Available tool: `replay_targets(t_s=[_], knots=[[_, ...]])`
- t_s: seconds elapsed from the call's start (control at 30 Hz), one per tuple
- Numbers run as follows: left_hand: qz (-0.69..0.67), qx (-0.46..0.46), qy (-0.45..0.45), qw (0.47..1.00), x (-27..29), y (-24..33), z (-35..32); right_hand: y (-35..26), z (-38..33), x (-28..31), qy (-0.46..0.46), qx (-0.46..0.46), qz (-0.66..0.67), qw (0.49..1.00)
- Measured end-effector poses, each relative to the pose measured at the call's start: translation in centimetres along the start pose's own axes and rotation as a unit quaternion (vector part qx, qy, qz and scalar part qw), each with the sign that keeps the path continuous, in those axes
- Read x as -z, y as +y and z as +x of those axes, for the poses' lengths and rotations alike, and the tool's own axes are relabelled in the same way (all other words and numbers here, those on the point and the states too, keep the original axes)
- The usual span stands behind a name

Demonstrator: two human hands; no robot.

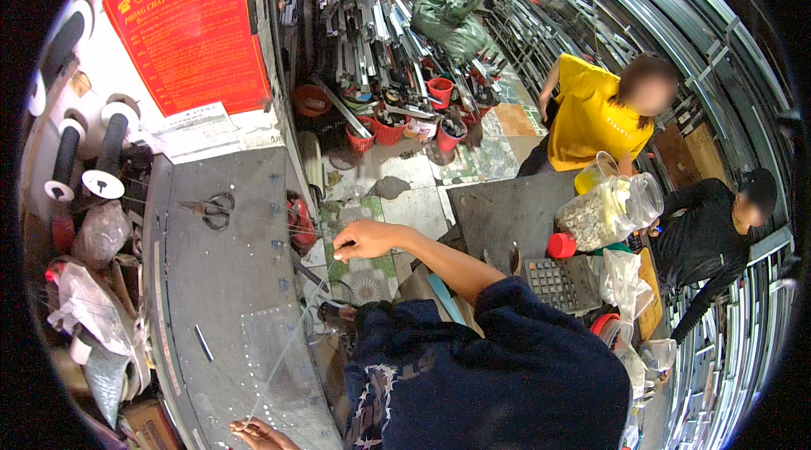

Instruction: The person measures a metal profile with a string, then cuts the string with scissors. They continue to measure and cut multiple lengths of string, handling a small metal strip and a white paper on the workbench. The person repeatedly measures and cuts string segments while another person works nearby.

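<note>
Holding a thin translucent strip (287, 349) drawn out slantwise between two bare hands, over a grey worktable (215, 281) and, at its upper end, just past the table's right edge. Pinching that upper end between the thumb and fingertips of the right hand (363, 240), curling the fingers in toward the thumb. Nipping the lower end between the fingertips of the left hand (260, 435), showing only partly at the lower rim of the view. Wearing a navy T-shirt (524, 365). Working beside black-handled scissors (208, 208) lying farther up the table, and a short dark rod (204, 343) lying left of the strip.
</note>
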State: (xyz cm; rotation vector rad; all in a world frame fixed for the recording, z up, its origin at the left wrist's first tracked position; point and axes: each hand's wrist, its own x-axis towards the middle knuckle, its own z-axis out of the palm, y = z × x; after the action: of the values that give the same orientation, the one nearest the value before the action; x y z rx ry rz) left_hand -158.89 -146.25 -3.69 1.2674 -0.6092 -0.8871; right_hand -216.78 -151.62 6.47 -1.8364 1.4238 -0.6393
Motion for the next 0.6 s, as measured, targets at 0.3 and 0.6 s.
replay_targets(t_s=[0.3, 0.6], knots=[[-0.365, 0.115, -0.071, 0.921, 4.5, 1.1, -3.0, 5.9, -1.1, -12.5, -0.176, -0.06, 0.049, 0.981], [-0.411, 0.105, 0.196, 0.884, 11.2, -2.7, -14.3, 7.5, -2.2, -14.2, -0.394, -0.098, 0.035, 0.913]])
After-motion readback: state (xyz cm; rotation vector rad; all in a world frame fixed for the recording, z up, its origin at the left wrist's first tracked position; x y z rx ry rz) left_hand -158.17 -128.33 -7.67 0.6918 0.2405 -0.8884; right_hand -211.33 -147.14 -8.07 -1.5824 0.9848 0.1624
